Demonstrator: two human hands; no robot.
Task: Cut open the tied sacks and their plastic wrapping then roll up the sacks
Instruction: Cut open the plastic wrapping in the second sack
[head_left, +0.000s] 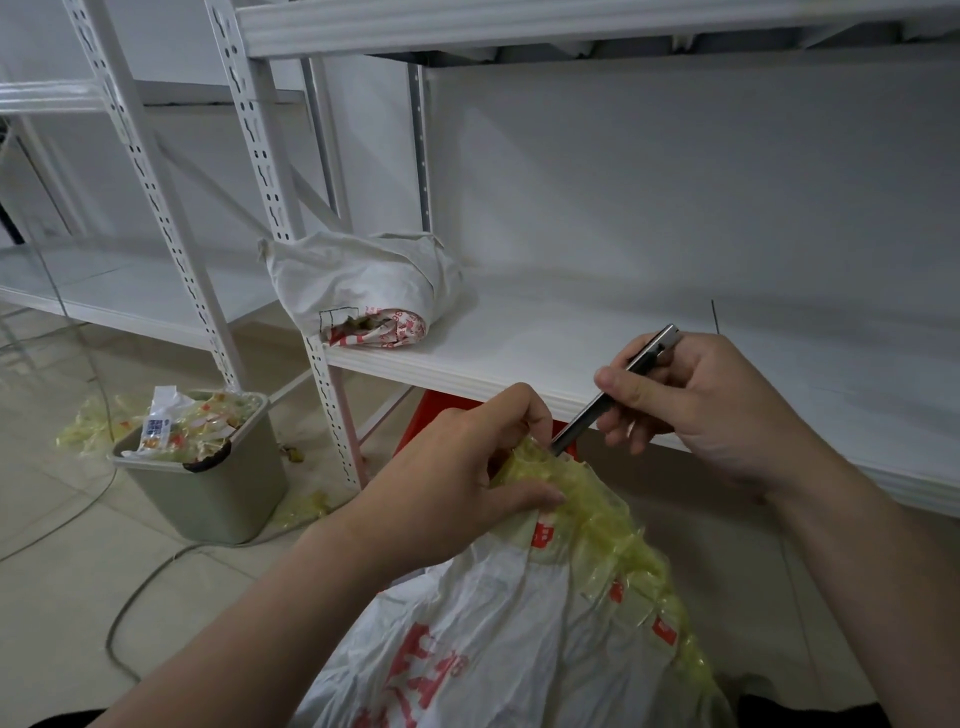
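White metal shelving (519, 343) fills the background. Down to its left, a grey plastic bin (208, 499) brims with scraps. On it lies a rolled white sack (363, 280). In front of it, the left hand (462, 483) pinches yellowish plastic wrapping (592, 504) on a red-printed white sack (488, 613); the right hand (727, 415) grips a slim metal knife (613, 387), tip at the wrapping.

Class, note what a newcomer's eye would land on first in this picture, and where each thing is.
Centre foreground: the left hand grips crinkled yellow plastic wrapping on a white red-printed sack, while the right hand holds a slim metal utility knife, tip at the plastic. Behind, a rolled white sack lies on the white shelf; at the picture's lower left stands a grey-green bin stuffed with plastic scraps.
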